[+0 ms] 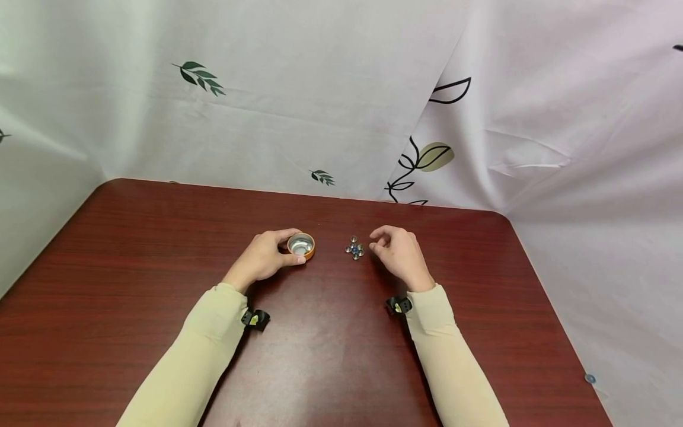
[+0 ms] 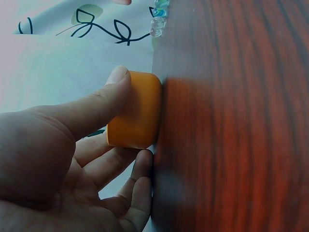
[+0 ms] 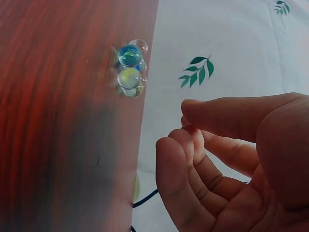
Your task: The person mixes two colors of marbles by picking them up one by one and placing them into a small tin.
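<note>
My left hand (image 1: 262,256) grips a small round orange tin (image 1: 310,256) between thumb and fingers. Its open top faces up and shows a silvery inside in the head view. From the left wrist, the tin's smooth orange side (image 2: 142,111) sits right at the tabletop, with the thumb on its upper rim. A tight cluster of several glass marbles (image 1: 354,249) lies to the right of the tin. Just right of them, my right hand (image 1: 401,254) hovers with loosely bent fingers and nothing held. Blue and yellow swirls show in the marbles (image 3: 129,77) in the right wrist view.
Everything stands on a reddish-brown wooden table (image 1: 320,332) with rounded far corners. White leaf-printed cloth (image 1: 299,107) hangs behind it and along the sides. A small bluish round piece (image 1: 589,378) is at the table's right edge.
</note>
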Demonstrator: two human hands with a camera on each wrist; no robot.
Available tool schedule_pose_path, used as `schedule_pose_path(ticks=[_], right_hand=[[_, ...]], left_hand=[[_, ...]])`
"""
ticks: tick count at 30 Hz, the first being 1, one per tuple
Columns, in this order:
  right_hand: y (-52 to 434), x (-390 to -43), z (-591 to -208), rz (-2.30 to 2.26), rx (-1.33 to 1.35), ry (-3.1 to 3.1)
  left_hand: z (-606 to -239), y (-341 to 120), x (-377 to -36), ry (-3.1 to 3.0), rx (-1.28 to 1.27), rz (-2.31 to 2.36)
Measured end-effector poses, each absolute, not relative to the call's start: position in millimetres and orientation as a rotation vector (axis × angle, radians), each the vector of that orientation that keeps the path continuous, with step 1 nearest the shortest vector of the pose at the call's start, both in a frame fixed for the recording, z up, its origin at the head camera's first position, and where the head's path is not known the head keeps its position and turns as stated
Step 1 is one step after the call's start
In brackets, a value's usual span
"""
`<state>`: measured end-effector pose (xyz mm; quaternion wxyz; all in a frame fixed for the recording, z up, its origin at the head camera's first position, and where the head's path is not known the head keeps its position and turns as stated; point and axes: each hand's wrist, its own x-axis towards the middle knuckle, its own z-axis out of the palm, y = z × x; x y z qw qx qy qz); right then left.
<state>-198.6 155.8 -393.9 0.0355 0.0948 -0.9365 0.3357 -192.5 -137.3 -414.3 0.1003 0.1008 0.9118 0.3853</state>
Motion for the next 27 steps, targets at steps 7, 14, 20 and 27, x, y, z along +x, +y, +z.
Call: schedule_pose_path(ticks=[7,14,20,27], right_hand=[[154.6,-199.9,-396.2,0.974,0.316,-2.934],[152.2,-201.0,-399.1,0.955,0.339,-2.975],[150.7,-200.3,-401.6,0.955,0.358,-2.99],[149.1,-199.4,-403.6,0.993,0.373,-2.999]], left_hand=[[-412.6,-137.6,-192.4,2.698,0.304,1.131],[-412.1,-137.3,-193.1,2.695,0.307,1.126],[-412.6,-137.6,-192.6,2.694,0.306,1.135],[-413.1,-137.9,-192.1,2.686,0.307,1.134]])
